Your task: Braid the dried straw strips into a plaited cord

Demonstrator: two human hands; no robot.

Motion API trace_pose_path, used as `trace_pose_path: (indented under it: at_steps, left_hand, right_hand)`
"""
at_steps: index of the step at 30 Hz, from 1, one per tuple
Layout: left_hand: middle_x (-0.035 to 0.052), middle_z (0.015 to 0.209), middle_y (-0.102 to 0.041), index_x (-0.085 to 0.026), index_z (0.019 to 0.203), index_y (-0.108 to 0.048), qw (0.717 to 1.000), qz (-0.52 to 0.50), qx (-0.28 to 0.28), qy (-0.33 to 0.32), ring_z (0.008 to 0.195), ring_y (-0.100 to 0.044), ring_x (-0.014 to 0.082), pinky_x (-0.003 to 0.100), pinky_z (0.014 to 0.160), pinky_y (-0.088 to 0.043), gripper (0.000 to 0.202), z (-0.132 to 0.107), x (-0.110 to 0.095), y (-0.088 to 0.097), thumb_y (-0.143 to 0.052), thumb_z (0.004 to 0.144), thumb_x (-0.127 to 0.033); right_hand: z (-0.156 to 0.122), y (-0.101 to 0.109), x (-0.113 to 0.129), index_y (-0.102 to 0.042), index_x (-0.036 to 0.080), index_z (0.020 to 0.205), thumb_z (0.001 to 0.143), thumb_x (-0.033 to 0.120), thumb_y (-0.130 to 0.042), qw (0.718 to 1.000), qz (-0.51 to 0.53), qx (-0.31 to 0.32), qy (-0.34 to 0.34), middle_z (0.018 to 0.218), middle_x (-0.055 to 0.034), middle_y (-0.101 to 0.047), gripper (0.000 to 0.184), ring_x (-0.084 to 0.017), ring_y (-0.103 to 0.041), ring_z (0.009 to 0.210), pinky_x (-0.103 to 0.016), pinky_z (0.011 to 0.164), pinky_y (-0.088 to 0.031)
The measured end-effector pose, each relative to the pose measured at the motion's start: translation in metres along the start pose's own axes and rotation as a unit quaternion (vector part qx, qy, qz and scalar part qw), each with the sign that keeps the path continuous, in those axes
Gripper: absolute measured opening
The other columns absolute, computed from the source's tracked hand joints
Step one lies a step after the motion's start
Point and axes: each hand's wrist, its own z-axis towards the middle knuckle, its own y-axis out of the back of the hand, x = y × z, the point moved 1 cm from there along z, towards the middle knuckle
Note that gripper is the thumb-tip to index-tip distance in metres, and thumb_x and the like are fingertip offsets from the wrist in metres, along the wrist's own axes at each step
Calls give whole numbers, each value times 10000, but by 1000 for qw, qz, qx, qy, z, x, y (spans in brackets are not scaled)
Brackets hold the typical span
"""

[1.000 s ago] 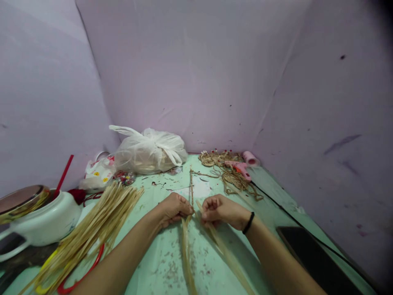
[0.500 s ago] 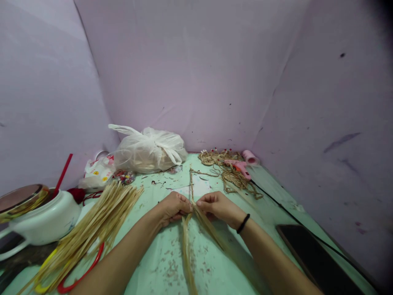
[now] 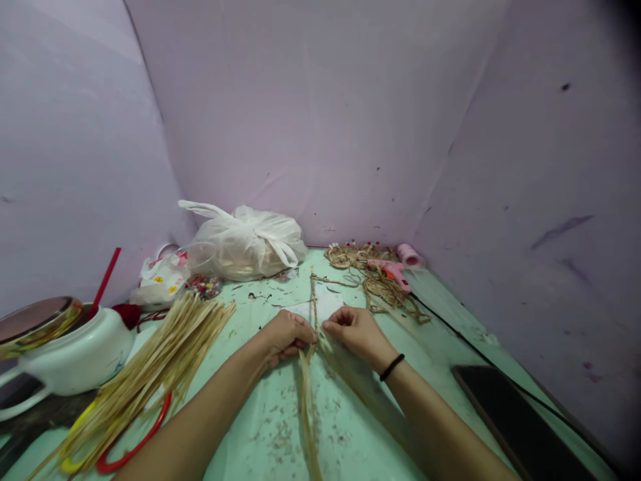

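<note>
My left hand [image 3: 284, 337] and my right hand [image 3: 356, 332] meet at the middle of a pale green table [image 3: 260, 427]. Both pinch tan dried leaf strips [image 3: 306, 401] where these join into a thin braided cord [image 3: 313, 300] that runs away from me. The loose strip ends trail toward me across the table. One strip slants right under my right forearm, which wears a black wristband [image 3: 391, 367].
A bundle of tan strips [image 3: 155, 364] lies at left over red and yellow rings [image 3: 135, 447]. Beyond are a white pot [image 3: 70, 357], a white plastic bag [image 3: 245, 244], beads [image 3: 203, 287], coiled cord [image 3: 380, 287], a pink glue gun [image 3: 393, 270] and a dark slab [image 3: 515, 421] at right.
My right hand has shifted left and slightly away from me, closing in on the left hand, and the strip it holds has swung with it. The left hand has barely moved.
</note>
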Motion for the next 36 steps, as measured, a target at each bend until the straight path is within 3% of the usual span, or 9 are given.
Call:
trace_pose_path:
  at_steps: [5, 8, 12, 15, 20, 25, 26, 30, 36]
  left_hand:
    - [-69, 332, -343, -137, 504, -499, 1000, -10, -17, -7, 259, -195, 22, 189, 290, -49, 89, 1, 1, -2, -569, 492, -192]
    - [-61, 347, -364, -135, 509, -500, 1000, -16, -9, -3, 265, -200, 19, 183, 294, -53, 99, 1, 1, -3, -568, 511, -207]
    - [-78, 355, -326, -133, 519, -507, 1000, -21, -2, 8, 282, -178, 10, 171, 309, -48, 92, -1, 0, -3, -572, 516, -198]
    - [-76, 343, -313, -122, 517, -526, 999, -15, -36, 15, 284, -156, 11, 174, 310, -51, 31, -1, -1, -3, -534, 517, -152]
    - [-76, 333, -296, -122, 499, -521, 997, 0, -66, 32, 278, -145, 15, 182, 314, -40, 17, 1, -3, -5, -519, 516, -121]
    - [-81, 310, -255, -146, 432, -429, 996, -5, -77, 37, 270, -142, 19, 188, 314, -42, 129, -2, -5, -9, -517, 516, -102]
    - [-79, 310, -257, -151, 422, -407, 996, -5, -80, 40, 271, -140, 18, 188, 316, -39, 153, -2, -5, -9, -515, 517, -100]
    - [-76, 313, -259, -157, 414, -390, 996, -3, -77, 34, 272, -140, 21, 195, 317, -32, 164, -1, -4, -9, -505, 516, -98]
    - [-77, 317, -265, -150, 427, -420, 996, 3, -78, 36, 276, -151, 21, 193, 313, -41, 136, 3, -2, -7, -533, 491, -108]
  right_hand:
    - [-9, -6, 6, -541, 144, 488, 554, 453, -650, 982, -172, 69, 22, 417, 37, -412, 335, -56, -317, 413, -198, 386, -203]
    - [-15, -12, 9, -533, 151, 457, 586, 402, -620, 973, -230, 35, 13, 390, 33, -398, 295, -62, -315, 397, -209, 379, -184]
    - [-13, -10, 8, -508, 148, 468, 606, 222, -558, 987, -129, 99, -13, 399, 35, -438, 163, -55, -337, 384, -193, 387, -234]
    - [-7, 0, 6, -514, 139, 505, 613, 181, -543, 988, -53, 138, -41, 411, 39, -458, 119, -50, -346, 378, -182, 390, -255]
    - [-1, 14, 5, -603, 137, 658, 630, 168, -563, 984, -169, 34, 39, 558, -2, -585, 58, -86, -473, 499, -189, 476, -332]
    - [-17, 16, 27, -667, 195, 796, 649, 249, -589, 917, -361, -108, 133, 814, -46, -666, 175, -158, -559, 724, -240, 611, -358]
    - [-21, 15, 32, -679, 211, 750, 665, 240, -564, 910, -380, -105, 132, 776, -35, -672, 146, -156, -563, 703, -241, 602, -350]
    - [-29, 8, 37, -713, 250, 664, 632, 187, -542, 902, -416, 40, 107, 663, -14, -687, 185, -143, -582, 616, -228, 542, -333]
    - [-24, 4, 27, -726, 274, 739, 676, 224, -512, 871, -482, 14, 97, 718, -43, -702, 229, -175, -609, 681, -244, 539, -327]
